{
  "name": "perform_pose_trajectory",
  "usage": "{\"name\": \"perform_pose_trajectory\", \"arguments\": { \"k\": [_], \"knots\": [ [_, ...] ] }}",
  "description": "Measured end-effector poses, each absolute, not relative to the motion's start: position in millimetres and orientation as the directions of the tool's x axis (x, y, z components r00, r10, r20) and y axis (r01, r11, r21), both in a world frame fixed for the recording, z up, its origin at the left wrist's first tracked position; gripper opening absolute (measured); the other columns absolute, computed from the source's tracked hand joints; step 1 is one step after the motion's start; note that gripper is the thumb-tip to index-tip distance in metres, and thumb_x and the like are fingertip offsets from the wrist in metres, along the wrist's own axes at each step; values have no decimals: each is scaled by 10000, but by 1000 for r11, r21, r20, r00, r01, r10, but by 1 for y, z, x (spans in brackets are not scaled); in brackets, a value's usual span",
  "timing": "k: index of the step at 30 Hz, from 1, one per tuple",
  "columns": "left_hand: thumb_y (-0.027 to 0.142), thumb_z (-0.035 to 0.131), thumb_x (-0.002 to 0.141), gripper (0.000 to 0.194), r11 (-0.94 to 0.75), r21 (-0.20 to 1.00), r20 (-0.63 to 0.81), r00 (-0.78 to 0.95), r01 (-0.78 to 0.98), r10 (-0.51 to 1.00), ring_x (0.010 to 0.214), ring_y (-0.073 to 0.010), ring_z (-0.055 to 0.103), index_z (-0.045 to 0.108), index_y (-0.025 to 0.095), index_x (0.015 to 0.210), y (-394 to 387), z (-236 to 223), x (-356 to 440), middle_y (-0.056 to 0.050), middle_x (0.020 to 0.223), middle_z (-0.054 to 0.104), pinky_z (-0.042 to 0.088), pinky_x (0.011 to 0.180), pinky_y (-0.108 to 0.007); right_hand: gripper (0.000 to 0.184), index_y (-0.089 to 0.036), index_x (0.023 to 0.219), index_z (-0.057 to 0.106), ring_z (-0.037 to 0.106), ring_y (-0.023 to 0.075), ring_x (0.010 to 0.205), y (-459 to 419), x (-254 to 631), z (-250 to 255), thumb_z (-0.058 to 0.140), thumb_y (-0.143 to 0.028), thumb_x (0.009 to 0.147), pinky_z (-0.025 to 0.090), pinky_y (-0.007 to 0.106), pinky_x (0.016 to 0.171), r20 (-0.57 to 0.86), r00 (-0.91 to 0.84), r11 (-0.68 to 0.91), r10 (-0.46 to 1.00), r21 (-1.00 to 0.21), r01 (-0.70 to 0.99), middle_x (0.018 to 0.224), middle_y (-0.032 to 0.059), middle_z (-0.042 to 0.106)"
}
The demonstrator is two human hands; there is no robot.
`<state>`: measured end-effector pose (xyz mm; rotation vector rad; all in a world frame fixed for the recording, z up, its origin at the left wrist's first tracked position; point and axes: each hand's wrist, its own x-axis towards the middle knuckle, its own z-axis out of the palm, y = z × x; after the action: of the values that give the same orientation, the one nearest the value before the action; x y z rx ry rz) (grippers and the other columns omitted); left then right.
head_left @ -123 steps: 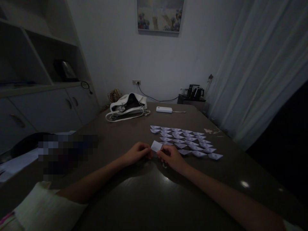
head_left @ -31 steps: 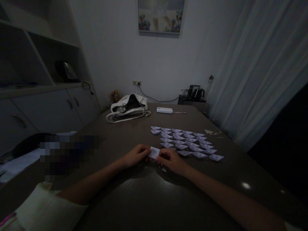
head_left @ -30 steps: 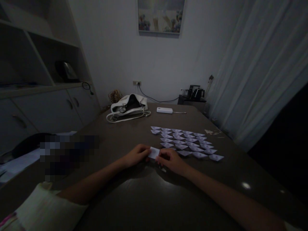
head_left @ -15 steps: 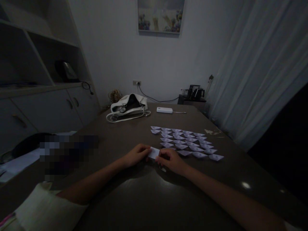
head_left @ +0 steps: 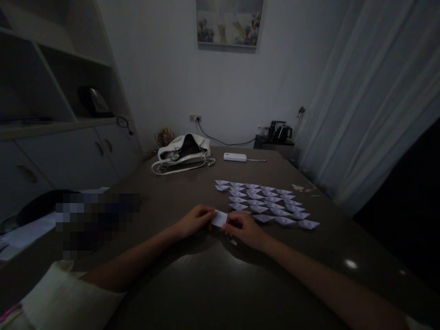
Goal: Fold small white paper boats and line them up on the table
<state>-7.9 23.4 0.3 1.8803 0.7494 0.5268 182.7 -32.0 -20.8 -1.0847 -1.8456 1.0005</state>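
Between my two hands is a small white piece of paper (head_left: 219,219), held just above the dark table. My left hand (head_left: 196,221) pinches its left end, thumb on top. The right end is gripped by the thumb and fingers of my right hand (head_left: 245,228); some fingertips are hidden behind the paper. Beyond and to the right of my right hand stand several folded paper boats (head_left: 271,206) in rows, the closest ones almost beside its knuckles. A small pale scrap (head_left: 233,241) shows below my right fingers.
A white handbag (head_left: 185,153) lies open at the far left of the table (head_left: 192,293). Right of it is a white power bank (head_left: 235,157) with a short cable. Paper scraps (head_left: 304,188) lie near the right edge. A blurred-out patch (head_left: 103,220) covers things at left.
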Motion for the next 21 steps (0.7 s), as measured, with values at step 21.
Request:
{"name": "perform_pose_trajectory", "arguments": {
  "k": [21],
  "knots": [
    [376, 430, 848, 338, -331, 910, 60, 707, 252, 704, 513, -99, 421, 536, 129, 643, 24, 0, -7, 28, 557, 485, 320, 491, -201, 179, -142, 678, 583, 531, 118, 556, -33, 183, -20, 558, -252, 816, 388, 227, 540, 217, -364, 351, 906, -865, 358, 605, -9, 553]
  ]
}}
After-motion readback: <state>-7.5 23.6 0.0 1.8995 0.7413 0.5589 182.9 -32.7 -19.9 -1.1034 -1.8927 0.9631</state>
